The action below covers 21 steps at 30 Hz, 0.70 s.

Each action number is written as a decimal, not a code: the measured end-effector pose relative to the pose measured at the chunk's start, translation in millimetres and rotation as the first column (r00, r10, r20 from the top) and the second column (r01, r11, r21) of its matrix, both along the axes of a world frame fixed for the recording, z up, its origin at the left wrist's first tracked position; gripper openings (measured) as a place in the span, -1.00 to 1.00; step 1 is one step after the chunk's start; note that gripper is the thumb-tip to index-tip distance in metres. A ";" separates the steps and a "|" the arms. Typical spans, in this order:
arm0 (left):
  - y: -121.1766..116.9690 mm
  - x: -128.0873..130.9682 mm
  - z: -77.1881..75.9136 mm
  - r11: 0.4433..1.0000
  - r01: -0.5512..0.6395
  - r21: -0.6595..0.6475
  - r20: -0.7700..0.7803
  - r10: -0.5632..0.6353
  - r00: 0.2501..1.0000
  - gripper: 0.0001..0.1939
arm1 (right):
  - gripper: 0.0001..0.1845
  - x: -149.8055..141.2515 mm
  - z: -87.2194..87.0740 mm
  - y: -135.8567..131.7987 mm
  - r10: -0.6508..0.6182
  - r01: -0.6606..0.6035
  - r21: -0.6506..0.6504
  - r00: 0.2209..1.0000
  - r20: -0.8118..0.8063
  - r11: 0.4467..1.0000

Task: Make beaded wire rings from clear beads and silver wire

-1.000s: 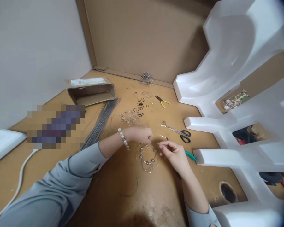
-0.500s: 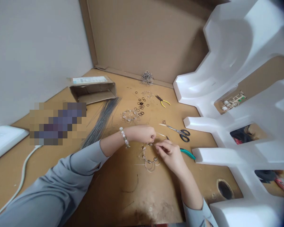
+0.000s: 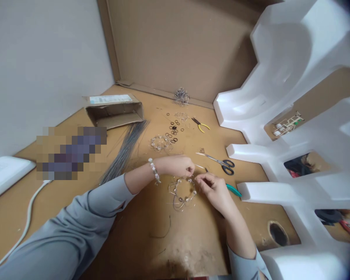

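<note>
The beaded ring [image 3: 186, 199] lies just below both hands' fingertips, its far edge about equally near each; being round, it has no long axis. The left hand [image 3: 181, 165] reaches across from the left, fingers curled tight, while the right hand [image 3: 212, 190] angles up from the lower right, thumb and forefinger pinched; whether either grips wire, one cannot tell.

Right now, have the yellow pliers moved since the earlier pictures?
No. The yellow pliers lie in the same spot and at the same slant, just left of the white foam in the picture.
</note>
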<state>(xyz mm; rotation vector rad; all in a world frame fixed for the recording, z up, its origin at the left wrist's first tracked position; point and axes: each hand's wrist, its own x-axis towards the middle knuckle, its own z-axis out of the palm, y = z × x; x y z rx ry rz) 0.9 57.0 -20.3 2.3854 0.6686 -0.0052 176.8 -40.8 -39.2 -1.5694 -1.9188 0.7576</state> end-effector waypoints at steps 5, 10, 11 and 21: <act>-5.3 -0.3 13.6 0.995 -0.076 0.061 0.092 0.070 0.993 -0.85 | -0.76 2.6 -3.2 1.6 -0.048 0.042 -0.073 0.996 -0.075 0.996; -14.7 3.7 23.6 0.980 -0.076 -0.184 0.193 0.112 0.975 -0.80 | -0.74 1.8 -2.0 0.9 -0.071 0.053 -0.113 0.985 -0.160 0.992; -15.4 4.9 22.7 0.964 -0.043 -0.261 0.195 0.096 0.976 -0.77 | -0.74 1.9 -2.2 1.1 -0.071 0.048 -0.124 0.979 -0.188 0.991; -1.4 6.6 3.5 0.806 -0.038 -0.591 0.176 0.174 0.969 -0.86 | -0.72 -0.1 -6.2 4.9 -0.126 0.061 -0.193 0.930 -0.345 0.979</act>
